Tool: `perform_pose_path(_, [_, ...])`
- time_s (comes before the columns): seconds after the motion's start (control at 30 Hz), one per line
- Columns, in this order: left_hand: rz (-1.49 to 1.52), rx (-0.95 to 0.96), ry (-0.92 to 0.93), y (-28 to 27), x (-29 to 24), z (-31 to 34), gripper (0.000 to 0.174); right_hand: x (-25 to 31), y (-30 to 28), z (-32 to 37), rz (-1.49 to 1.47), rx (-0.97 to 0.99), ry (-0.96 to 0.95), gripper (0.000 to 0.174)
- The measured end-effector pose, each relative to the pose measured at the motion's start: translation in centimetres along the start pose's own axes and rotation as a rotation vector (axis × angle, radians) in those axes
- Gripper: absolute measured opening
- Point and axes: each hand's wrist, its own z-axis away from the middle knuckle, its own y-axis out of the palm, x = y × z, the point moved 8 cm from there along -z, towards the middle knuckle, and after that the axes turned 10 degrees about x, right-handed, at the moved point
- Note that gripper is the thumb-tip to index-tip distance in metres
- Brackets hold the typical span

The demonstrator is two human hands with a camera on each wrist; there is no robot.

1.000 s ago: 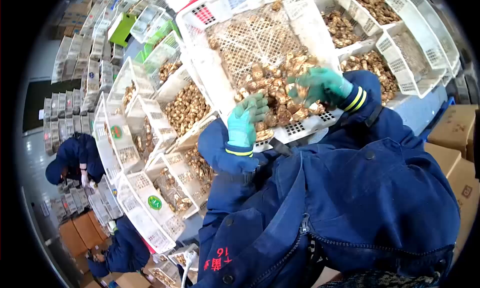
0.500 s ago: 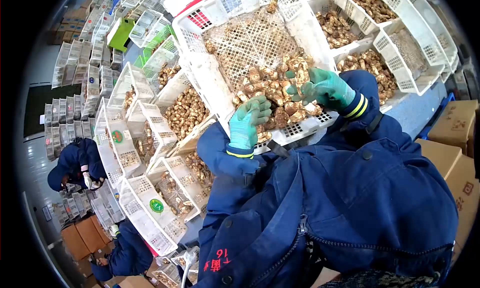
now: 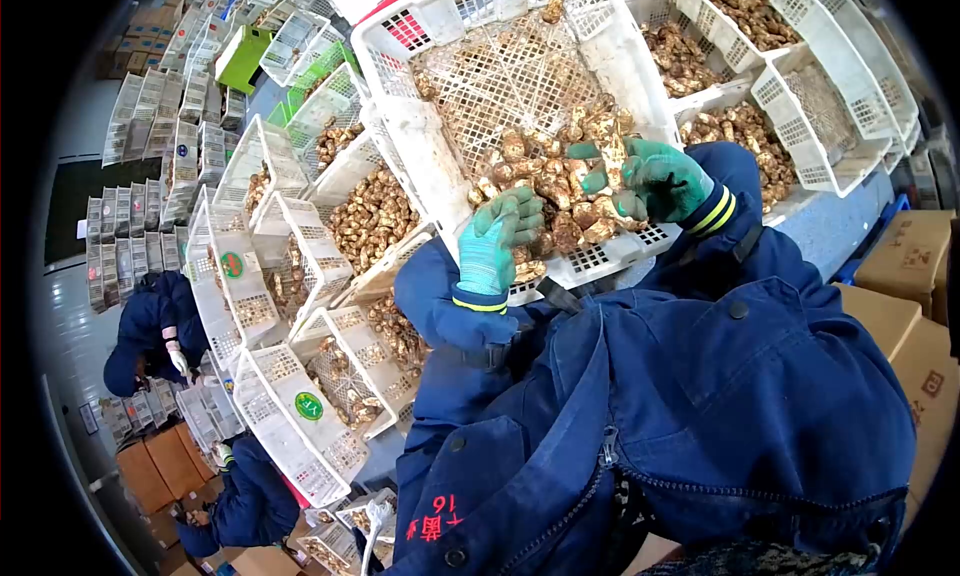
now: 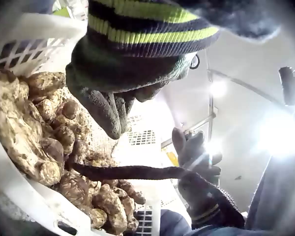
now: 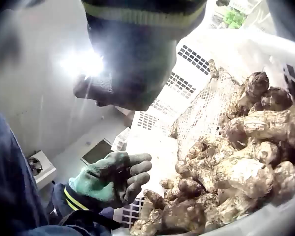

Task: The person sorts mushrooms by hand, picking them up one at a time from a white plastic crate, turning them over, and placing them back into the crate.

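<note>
Brown and cream mushrooms (image 3: 545, 191) (image 4: 19, 128) (image 5: 243, 174) are heaped at the near end of a white mesh-sided crate (image 3: 400, 141). My gloved right hand (image 3: 665, 181) (image 5: 132, 73) is over the heap's right side, its fingers around an elongated mushroom (image 3: 613, 156). That mushroom cannot be made out in the right wrist view. At the crate's near left edge is my gloved left hand (image 3: 498, 238) (image 4: 118, 73) (image 5: 113, 179), palm turned up, fingers loosely bent and holding nothing.
White crates of mushrooms stand left (image 3: 370, 216) and right (image 3: 745, 141). Cardboard boxes (image 3: 905, 256) are at the far right. Two people in dark blue, one bent over (image 3: 160, 321) and one lower down (image 3: 250, 496), are at the left. Stacked crates (image 3: 135, 116) stand behind.
The right hand has come up from lower in the heap with a mushroom, then its fingers have spread and shifted slightly around it. The left hand has barely moved.
</note>
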Motion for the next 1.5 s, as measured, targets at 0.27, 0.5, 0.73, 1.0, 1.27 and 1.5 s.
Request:
perform_pose_path(0.27, [-0.004,0.008,0.021,-0.4,0.5,0.0,0.041,-0.1,-6.8,1.7,-0.651,-0.437,0.105,0.043])
perform_pose_path(0.5, [0.034,0.108,-0.007,0.3,1.0,-0.8,0.044,-3.1,1.3,2.3,0.49,0.154,0.748,0.051])
perform_pose_path(0.73, [0.026,0.037,0.038,-0.1,0.5,-0.2,0.047,-7.9,6.6,-0.3,1.338,0.732,0.885,0.038])
perform_pose_path(1.0, [0.046,0.15,-0.039,1.3,0.6,0.0,0.049,-6.9,1.5,-1.6,-0.398,-0.043,0.615,0.036])
perform_pose_path(1.27, [0.224,0.379,-0.133,6.5,1.6,0.5,0.06,-2.7,4.7,-4.3,-0.673,-0.145,0.415,0.048])
perform_pose_path(1.5, [0.419,0.452,-0.103,6.5,1.5,0.4,0.05,-2.9,5.8,-4.0,-0.601,-0.223,0.44,0.052])
